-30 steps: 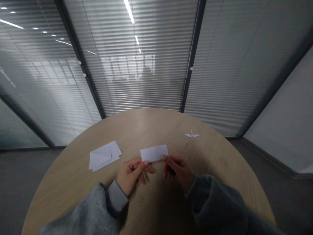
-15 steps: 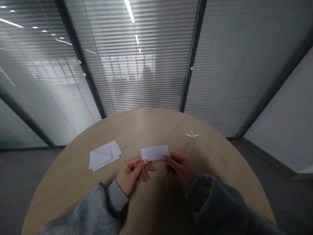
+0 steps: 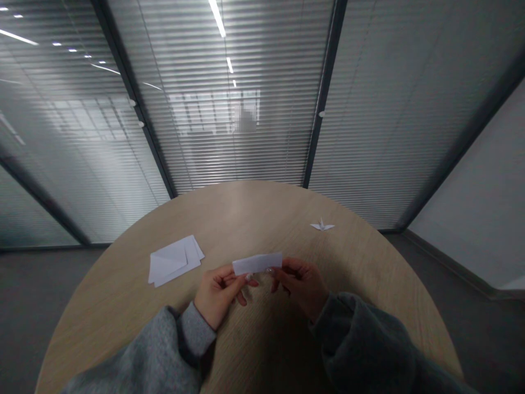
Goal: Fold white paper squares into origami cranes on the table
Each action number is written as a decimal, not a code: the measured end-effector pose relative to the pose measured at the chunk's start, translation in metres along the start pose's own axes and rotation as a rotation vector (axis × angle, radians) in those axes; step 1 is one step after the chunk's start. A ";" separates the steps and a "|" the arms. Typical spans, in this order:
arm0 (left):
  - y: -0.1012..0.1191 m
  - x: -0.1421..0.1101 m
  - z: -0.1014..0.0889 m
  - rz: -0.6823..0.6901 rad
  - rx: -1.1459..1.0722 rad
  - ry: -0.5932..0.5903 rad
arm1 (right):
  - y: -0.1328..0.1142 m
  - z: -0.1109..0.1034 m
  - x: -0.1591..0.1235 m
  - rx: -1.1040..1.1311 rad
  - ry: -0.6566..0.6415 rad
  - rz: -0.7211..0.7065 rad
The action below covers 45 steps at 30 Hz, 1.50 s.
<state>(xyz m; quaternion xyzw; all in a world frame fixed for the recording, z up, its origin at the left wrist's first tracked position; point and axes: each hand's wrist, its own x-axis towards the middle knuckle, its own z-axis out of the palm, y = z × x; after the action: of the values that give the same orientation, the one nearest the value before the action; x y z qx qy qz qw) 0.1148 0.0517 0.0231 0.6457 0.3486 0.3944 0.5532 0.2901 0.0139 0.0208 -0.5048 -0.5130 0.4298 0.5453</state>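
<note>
Round light-wood desk (image 3: 246, 213), in front of a glass partition with blinds (image 3: 279, 137). On the desk, near the far edge, a small white origami crane (image 3: 322, 225); at left, a loose pile of folded white paper (image 3: 174, 260). Between both hands, above the desk, a white paper strip (image 3: 257, 263), now narrower and a little higher than in the earlier frame, perhaps folded lengthwise. Left hand grip (image 3: 217, 290) closed in a pinch on the strip's left end; right hand grip (image 3: 302, 283) pinching the right end. Crane and pile unmoved.
</note>
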 end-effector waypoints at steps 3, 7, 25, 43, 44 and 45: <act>0.002 -0.002 0.000 0.043 0.063 0.024 | 0.002 -0.003 -0.002 -0.108 0.014 -0.113; 0.002 -0.004 0.000 0.088 0.127 0.058 | 0.004 -0.006 -0.005 -0.253 0.048 -0.201; 0.010 -0.005 -0.002 0.152 0.219 0.055 | -0.003 -0.009 -0.007 -0.339 0.030 -0.536; 0.012 -0.007 -0.008 0.285 0.410 0.042 | 0.000 -0.014 -0.004 -0.446 0.021 -0.683; 0.011 -0.008 -0.008 0.307 0.444 0.046 | -0.001 -0.014 -0.004 -0.473 0.023 -0.688; 0.011 -0.008 -0.009 0.331 0.485 0.052 | -0.002 -0.014 -0.004 -0.501 0.022 -0.693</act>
<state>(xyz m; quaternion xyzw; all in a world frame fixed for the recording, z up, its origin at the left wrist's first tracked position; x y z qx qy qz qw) 0.1037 0.0467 0.0337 0.7968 0.3366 0.4009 0.3017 0.3033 0.0077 0.0230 -0.4240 -0.7350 0.0777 0.5235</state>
